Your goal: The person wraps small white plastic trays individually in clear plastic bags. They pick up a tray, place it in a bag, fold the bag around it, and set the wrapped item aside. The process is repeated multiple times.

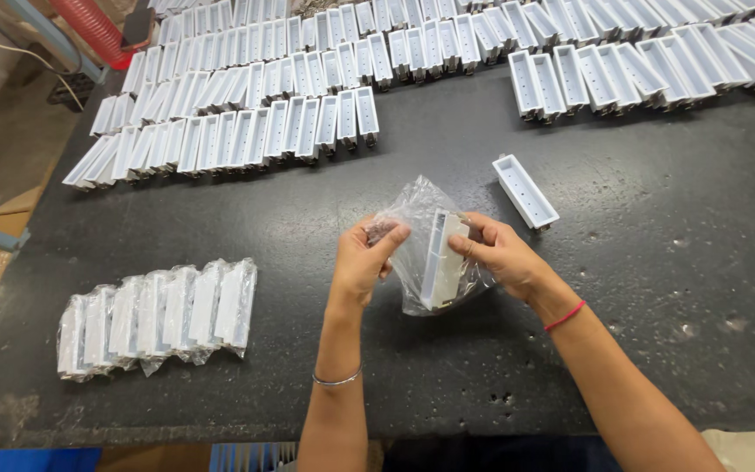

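Both hands meet above the dark surface [640,288]: left hand [362,262] pinches a clear plastic bag [417,218], right hand [498,252] fingers grip the white tray [444,258] partly inside it. Bagged trays [159,316] lie left; a loose tray [524,190] and rows of unbagged trays [246,131] lie beyond.

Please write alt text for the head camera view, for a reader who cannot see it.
Two bare hands, left hand and right hand, hold a white plastic tray partly inside a clear plastic bag over a dark table. Bagged trays lie at the left; rows of unbagged trays fill the far side.
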